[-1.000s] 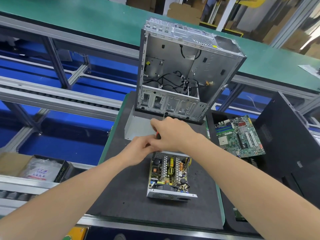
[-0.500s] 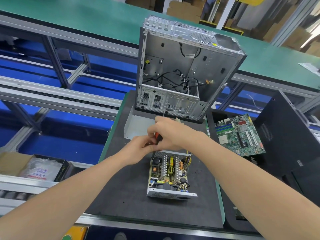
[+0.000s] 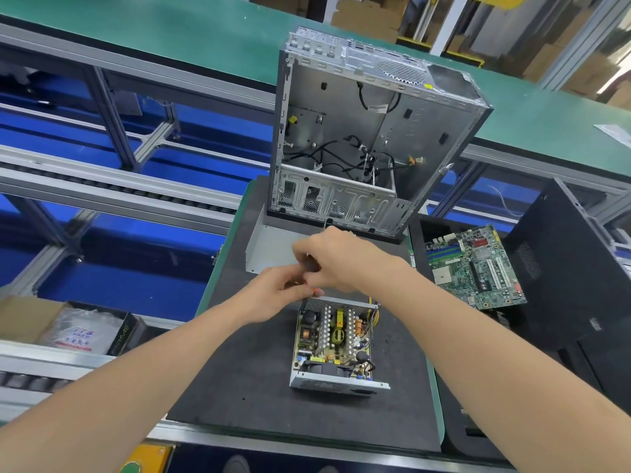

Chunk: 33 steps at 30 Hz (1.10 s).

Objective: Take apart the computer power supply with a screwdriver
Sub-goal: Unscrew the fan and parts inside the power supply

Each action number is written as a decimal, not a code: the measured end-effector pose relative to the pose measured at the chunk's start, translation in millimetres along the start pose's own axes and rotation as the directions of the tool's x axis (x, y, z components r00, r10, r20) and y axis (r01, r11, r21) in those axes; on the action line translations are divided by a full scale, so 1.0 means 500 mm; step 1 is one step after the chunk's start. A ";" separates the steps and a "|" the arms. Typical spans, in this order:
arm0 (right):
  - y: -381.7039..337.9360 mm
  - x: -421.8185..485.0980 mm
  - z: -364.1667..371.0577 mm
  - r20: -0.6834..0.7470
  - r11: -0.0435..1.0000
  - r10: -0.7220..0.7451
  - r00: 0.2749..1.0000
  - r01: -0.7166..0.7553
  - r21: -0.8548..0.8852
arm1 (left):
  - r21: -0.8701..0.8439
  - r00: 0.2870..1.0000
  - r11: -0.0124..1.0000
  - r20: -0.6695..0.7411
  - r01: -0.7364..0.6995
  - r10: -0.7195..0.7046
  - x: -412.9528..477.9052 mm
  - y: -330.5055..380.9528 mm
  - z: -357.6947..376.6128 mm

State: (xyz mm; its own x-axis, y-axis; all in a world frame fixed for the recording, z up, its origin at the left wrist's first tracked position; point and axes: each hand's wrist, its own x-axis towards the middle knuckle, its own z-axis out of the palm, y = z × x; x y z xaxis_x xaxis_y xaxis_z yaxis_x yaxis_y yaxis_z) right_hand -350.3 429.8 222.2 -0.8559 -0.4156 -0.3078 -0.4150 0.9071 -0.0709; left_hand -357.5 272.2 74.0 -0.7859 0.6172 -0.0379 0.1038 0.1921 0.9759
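found the supply [image 3: 336, 339] lidless on the mat [image 3: 239, 387], insides bare, grille end nearest the body. read its long axis as running straight away from the body. placed its far rim just under both hands and slightly nearer than them, hence a reach back and down, not forward, for anything inside. saw the right hand [image 3: 348, 261] above that rim, fingers wrapped round the dark handle of the screwdriver [image 3: 312, 266]. made out what seemed a thin shaft past the knuckles, aimed toward the case [image 3: 358, 131]; judged the tip turned away from the supply and due a swing round before meeting any inner screw. saw the left hand [image 3: 273, 295] touching the right, fingertips bunched at the orange butt of the tool; could not tell whether pinching the tool or some small screw. judged the left hand nearer the far left corner, the right nearer the yellow wires [image 3: 375, 310] at the far right. put the work past the lid stage, going by the grey lid [image 3: 269, 245] flat beyond the hands, at the foot of the case. could not make out the inner screws. further out, noted a motherboard [image 3: 474, 268] to the right and a bagged box [image 3: 82, 331] well off to the left.
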 end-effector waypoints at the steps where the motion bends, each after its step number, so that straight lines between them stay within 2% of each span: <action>1: 0.003 0.000 -0.005 0.041 0.999 -0.043 0.998 0.044 -0.009 | 0.013 1.000 1.000 0.001 0.010 -0.010 0.001 -0.003 -0.001; 4: 0.006 0.002 -0.004 0.093 0.991 -0.123 0.988 0.128 -0.047 | 0.031 1.000 0.999 -0.011 0.022 -0.022 0.003 -0.008 -0.002; 10: 0.008 -0.003 0.004 0.050 0.991 -0.135 0.990 0.135 0.002 | 0.102 0.997 0.995 -0.074 -0.002 0.009 0.001 -0.001 0.001; 13: 0.001 -0.012 0.010 -0.090 1.000 0.019 0.996 -0.020 -0.011 | 0.121 0.996 0.991 -0.062 -0.049 0.057 0.002 0.000 0.001; 15: -0.010 -0.013 0.020 -0.214 0.979 0.142 0.966 -0.169 -0.112 | 0.072 0.996 0.995 -0.046 -0.073 0.076 0.001 0.003 0.003; 18: -0.020 -0.010 0.024 -0.191 0.970 0.219 0.957 -0.235 -0.066 | 0.007 0.998 0.998 -0.027 -0.064 0.064 0.000 0.004 0.002; 21: -0.016 -0.009 0.016 -0.124 0.984 0.178 0.976 -0.177 0.016 | -0.033 0.999 0.999 -0.011 -0.039 0.038 -0.002 0.001 -0.001; 25: -0.004 -0.009 0.015 -0.069 0.998 0.047 0.997 -0.045 0.037 | -0.037 0.999 0.998 -0.006 -0.042 0.042 -0.002 0.004 -0.003; 29: 0.011 -0.007 0.023 -0.047 0.997 -0.077 0.996 0.078 0.023 | 0.039 0.999 0.999 -0.039 -0.025 0.026 0.000 -0.002 -0.006; 33: 0.009 -0.008 0.022 -0.053 0.995 -0.094 0.994 0.096 0.029 | 0.071 0.997 0.997 -0.075 -0.029 0.034 0.002 -0.004 0.000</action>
State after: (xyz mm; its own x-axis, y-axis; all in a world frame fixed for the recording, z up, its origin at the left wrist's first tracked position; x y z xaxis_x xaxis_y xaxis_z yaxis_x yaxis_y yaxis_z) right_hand -345.3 436.1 212.8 -0.8281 -0.5023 -0.2490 -0.4861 0.8646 -0.1275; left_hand -358.7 272.4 71.9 -0.8252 0.5647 0.0115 0.1695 0.2281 0.9588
